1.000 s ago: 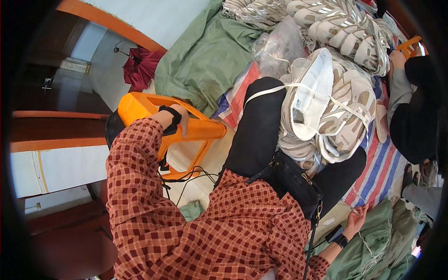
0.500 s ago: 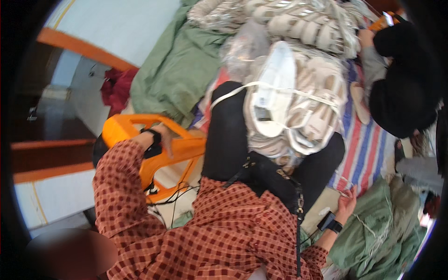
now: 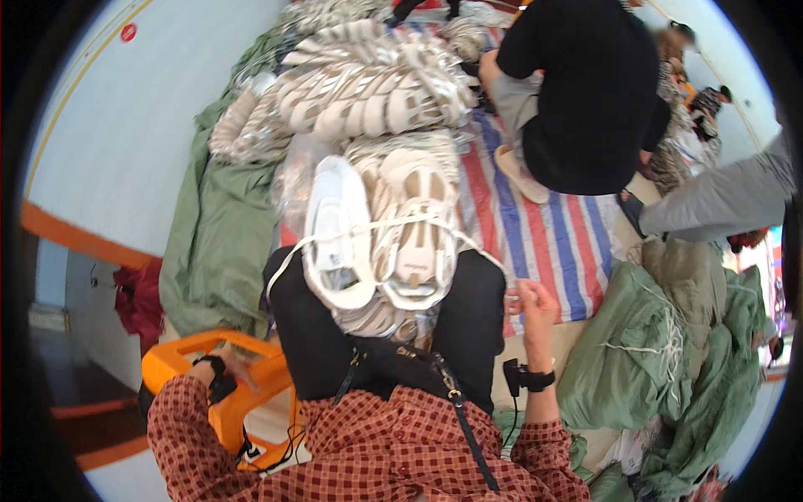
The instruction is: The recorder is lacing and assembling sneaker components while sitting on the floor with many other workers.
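My left hand (image 3: 241,366) rests on an orange plastic stool (image 3: 174,358) beside my left leg, its fingers stretched out over the frame. A pair of shoes lies between my knees: a white shoe (image 3: 339,226) on the left, a beige strappy shoe (image 3: 416,238) on the right, both sole-side or insole-side up; I cannot tell which. They lie on a stack of flat beige shoe pieces (image 3: 368,325). A white cord (image 3: 389,222) runs across both shoes. At its right end, beside my right knee, my right hand (image 3: 537,305) is closed in a pinch on the cord.
Large piles of beige strappy shoe pieces (image 3: 368,96) lie ahead on a striped sheet (image 3: 535,238). Green cloth (image 3: 219,243) spreads on the left; stuffed green sacks (image 3: 619,351) stand at right. A person in black (image 3: 590,96) sits at far right, and a grey-trousered leg (image 3: 719,205) reaches in.
My view has shifted, showing more of the piles and the right side. My right hand has risen from low beside my thigh to beside the knee. My left hand stays on the stool.
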Demonstrator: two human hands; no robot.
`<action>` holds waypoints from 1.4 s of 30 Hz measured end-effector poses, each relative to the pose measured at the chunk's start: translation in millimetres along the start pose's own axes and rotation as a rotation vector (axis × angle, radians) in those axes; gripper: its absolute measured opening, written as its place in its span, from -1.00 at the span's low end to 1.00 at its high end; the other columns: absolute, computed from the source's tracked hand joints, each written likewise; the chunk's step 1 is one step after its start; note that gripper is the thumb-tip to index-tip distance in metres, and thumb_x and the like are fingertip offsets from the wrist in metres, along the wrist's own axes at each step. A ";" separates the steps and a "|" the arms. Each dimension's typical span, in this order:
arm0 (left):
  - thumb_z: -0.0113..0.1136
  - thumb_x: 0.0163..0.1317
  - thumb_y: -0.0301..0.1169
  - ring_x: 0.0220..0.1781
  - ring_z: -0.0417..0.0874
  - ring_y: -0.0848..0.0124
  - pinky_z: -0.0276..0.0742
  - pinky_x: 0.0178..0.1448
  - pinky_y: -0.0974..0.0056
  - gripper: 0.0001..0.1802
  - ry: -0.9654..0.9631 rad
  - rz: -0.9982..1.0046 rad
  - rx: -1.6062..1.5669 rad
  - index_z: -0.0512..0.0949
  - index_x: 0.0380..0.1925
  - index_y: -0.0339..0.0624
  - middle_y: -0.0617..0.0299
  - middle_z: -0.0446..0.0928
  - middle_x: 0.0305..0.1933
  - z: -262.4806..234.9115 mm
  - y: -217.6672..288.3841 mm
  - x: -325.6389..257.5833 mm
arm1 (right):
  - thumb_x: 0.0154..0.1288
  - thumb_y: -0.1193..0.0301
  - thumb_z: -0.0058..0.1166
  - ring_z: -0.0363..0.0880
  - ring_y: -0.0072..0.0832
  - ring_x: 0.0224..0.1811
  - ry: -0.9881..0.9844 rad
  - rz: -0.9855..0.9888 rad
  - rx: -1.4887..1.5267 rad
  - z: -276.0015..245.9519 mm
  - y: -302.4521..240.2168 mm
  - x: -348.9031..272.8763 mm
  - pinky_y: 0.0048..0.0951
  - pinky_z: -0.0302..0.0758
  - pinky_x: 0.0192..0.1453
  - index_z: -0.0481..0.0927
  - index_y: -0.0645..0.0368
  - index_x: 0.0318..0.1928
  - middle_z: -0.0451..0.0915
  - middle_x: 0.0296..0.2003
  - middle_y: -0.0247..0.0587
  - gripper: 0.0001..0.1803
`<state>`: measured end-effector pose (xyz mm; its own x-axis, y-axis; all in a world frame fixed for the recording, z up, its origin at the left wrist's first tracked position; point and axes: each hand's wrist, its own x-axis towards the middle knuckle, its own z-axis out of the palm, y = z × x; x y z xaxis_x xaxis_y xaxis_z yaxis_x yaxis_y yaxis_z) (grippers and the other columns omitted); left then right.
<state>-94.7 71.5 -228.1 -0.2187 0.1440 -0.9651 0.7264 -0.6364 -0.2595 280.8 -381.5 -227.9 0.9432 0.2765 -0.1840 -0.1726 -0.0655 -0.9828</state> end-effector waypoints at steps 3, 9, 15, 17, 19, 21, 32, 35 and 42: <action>0.38 -0.28 0.36 0.39 0.28 0.15 0.26 0.32 0.11 0.21 0.060 0.053 0.097 0.14 0.38 0.13 0.10 0.20 0.41 -4.5 -14.6 18.6 | 0.37 0.42 0.04 0.49 -0.73 -0.51 -0.149 -0.099 -0.097 29.1 -17.4 -6.6 -0.67 0.43 -0.44 0.62 0.23 -0.11 0.68 -0.35 -0.28 -0.81; 0.36 -0.14 0.24 0.27 0.45 0.12 0.36 0.24 0.05 -0.16 0.106 0.104 0.314 0.56 0.12 0.01 -0.03 0.47 0.21 -16.1 -49.1 67.9 | 0.21 0.46 0.15 0.60 -0.30 -0.27 -0.117 -0.447 -0.542 57.5 -38.7 -11.2 -0.37 0.51 -0.22 0.61 0.20 -0.12 0.59 -0.27 -0.12 -0.78; 0.12 0.10 -0.39 -0.56 0.56 -0.01 0.44 -0.39 0.05 -0.79 1.662 0.397 0.396 0.43 -0.62 -0.27 0.02 0.50 -0.63 -55.2 79.1 -115.0 | 0.18 0.42 0.22 0.40 -0.07 0.18 -0.040 -0.685 -0.641 81.1 -61.0 -4.7 -0.20 0.34 0.23 0.53 0.18 0.03 0.43 0.08 0.01 -0.61; 0.07 0.13 -0.45 -0.44 0.57 -0.05 0.40 -0.37 -0.02 -0.90 1.721 0.544 0.150 0.41 -0.49 -0.25 -0.05 0.51 -0.53 -58.2 121.0 -175.9 | 0.18 0.42 0.22 0.38 -0.05 0.19 -0.093 -0.701 -0.596 98.8 -66.7 -4.7 -0.20 0.33 0.24 0.52 0.19 0.04 0.41 0.12 0.05 -0.60; 0.05 0.10 -0.56 -0.27 0.57 -0.04 0.45 -0.23 0.04 -0.89 1.795 0.942 -0.034 0.46 -0.33 -0.25 -0.08 0.51 -0.35 -59.7 158.8 -205.0 | 0.19 0.32 0.22 0.35 0.01 0.20 -0.144 -0.708 -0.594 111.4 -69.3 -5.7 -0.19 0.31 0.26 0.46 0.19 0.12 0.37 0.13 0.16 -0.50; 0.09 0.06 -0.59 -0.09 0.52 -0.02 0.45 -0.07 0.10 -0.70 1.724 1.195 -0.100 0.47 -0.14 -0.25 -0.08 0.48 -0.15 -57.9 191.0 -210.8 | 0.19 0.28 0.22 0.34 0.03 0.19 -0.179 -0.714 -0.641 119.5 -64.9 -5.2 -0.16 0.31 0.25 0.38 0.17 0.21 0.34 0.14 0.17 -0.41; 0.04 0.20 -0.53 -0.12 0.53 0.01 0.45 0.00 0.09 -0.61 1.524 1.348 -0.228 0.41 0.07 -0.27 -0.07 0.49 -0.10 -82.6 261.6 -140.6 | 0.18 0.29 0.17 0.42 -0.04 0.09 -0.216 -0.689 -0.696 126.5 -51.6 7.0 -0.16 0.36 0.19 0.32 0.16 0.24 0.43 0.06 0.13 -0.38; 0.03 0.22 -0.52 -0.39 0.55 0.19 0.46 -0.26 0.21 -0.66 1.380 1.335 -0.300 0.46 0.02 -0.28 0.07 0.52 -0.33 -92.0 247.0 -130.2 | 0.24 0.34 0.13 0.55 -0.22 -0.14 -0.224 -0.532 -0.565 116.7 -63.6 14.9 -0.29 0.47 0.00 0.39 0.21 0.19 0.56 -0.15 -0.02 -0.48; 0.04 0.32 -0.38 -0.70 0.14 0.69 0.00 -0.61 0.52 -0.78 0.415 1.715 -1.144 0.50 -0.11 -0.24 0.48 0.28 -0.67 -112.0 154.5 -172.9 | 0.41 0.33 -0.01 0.24 -0.81 -0.67 -0.387 0.125 0.604 22.3 -78.1 23.4 -0.72 0.25 -0.55 0.56 0.21 -0.04 0.37 -0.61 -0.59 -0.75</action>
<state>128.3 33.2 -105.2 0.9528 0.2829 -0.1102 0.0104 0.3325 0.9430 310.1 -348.5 -155.7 0.7578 0.6280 -0.1771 -0.5040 0.3909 -0.7702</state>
